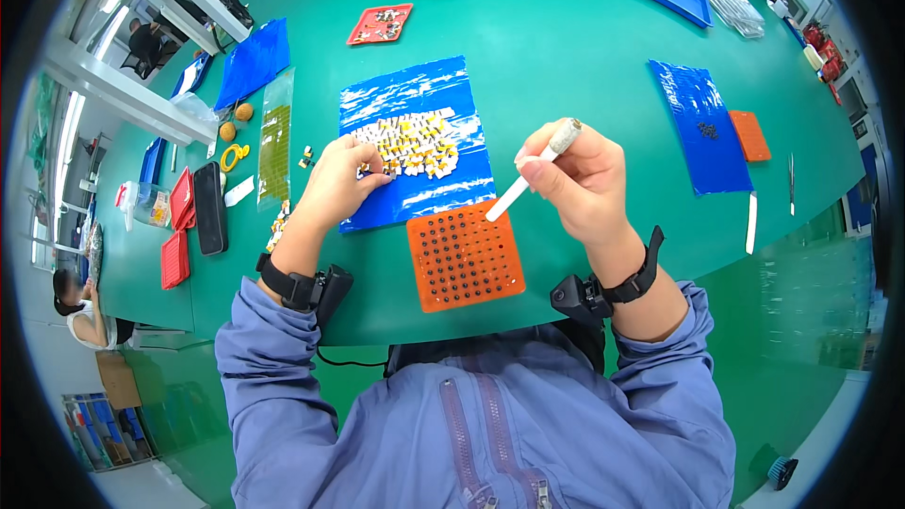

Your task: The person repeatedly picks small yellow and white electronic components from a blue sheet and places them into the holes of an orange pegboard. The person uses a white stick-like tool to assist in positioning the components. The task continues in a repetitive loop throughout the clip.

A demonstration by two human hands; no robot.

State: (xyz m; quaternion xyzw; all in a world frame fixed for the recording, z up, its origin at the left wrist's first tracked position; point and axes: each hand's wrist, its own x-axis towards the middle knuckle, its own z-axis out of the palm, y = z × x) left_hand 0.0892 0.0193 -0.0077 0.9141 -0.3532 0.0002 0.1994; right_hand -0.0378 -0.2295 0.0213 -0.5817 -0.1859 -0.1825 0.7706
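My right hand [589, 184] grips a white pen-like stick [514, 196] with a mottled, wrapped-looking upper end. The stick slants down to the left, its lower tip over the upper right part of an orange tray [467, 296] with rows of holes. Dark round pieces fill many holes, mostly in the left and middle rows. On a shiny blue sheet [405, 90] lies a pile of small white-and-yellow parts [415, 143]. At the left edge of that pile, my left hand [341, 184] has its fingers pinched together; what is between them is too small to make out.
A red tray [380, 24] of small parts sits farther back. Leftward are a black phone [210, 209], red trays [175, 259], yellow scissors [233, 158] and an olive strip sheet [274, 155]. At right lie another blue sheet [693, 132], an orange block [750, 136] and tweezers [792, 184].
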